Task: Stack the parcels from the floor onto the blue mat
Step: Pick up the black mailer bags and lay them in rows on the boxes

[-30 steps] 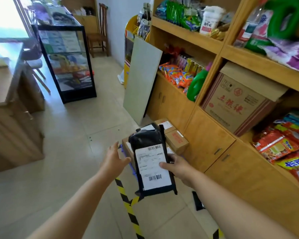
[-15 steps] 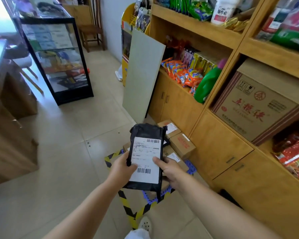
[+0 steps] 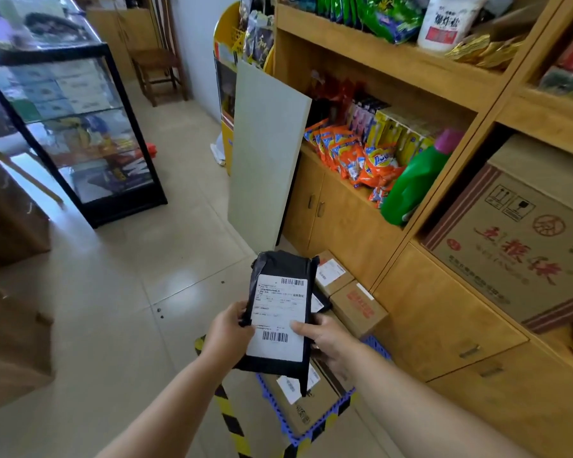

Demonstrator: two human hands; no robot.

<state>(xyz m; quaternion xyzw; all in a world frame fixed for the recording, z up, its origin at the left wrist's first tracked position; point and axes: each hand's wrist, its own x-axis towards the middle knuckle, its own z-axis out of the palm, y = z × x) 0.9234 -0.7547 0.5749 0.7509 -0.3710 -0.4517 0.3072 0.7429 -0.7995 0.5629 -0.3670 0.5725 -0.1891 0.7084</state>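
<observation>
I hold a black plastic parcel [image 3: 280, 312] with a white shipping label, upright and facing me, above the floor. My left hand [image 3: 227, 328] grips its left edge and my right hand [image 3: 325, 337] grips its right edge, thumb on the label. Below it lies the blue mat [image 3: 290, 428], its edge showing beside yellow-black floor tape [image 3: 230, 421]. Cardboard parcels rest on the mat: one under my hands [image 3: 306, 404] and two further back [image 3: 359, 305], [image 3: 333, 271] by the cabinet. Part of the mat is hidden by the parcel and my arms.
Wooden shelving [image 3: 444, 292] full of goods lines the right side. A pale board [image 3: 267, 157] leans against it. A black glass display case [image 3: 70, 133] stands at the left, with a wooden counter [image 3: 10, 325] nearer me. Tiled floor [image 3: 129, 309] lies between them.
My left hand, free a second ago, has closed on the parcel's left edge. The view has moved closer to the mat and cartons, and the parcel now sits over them.
</observation>
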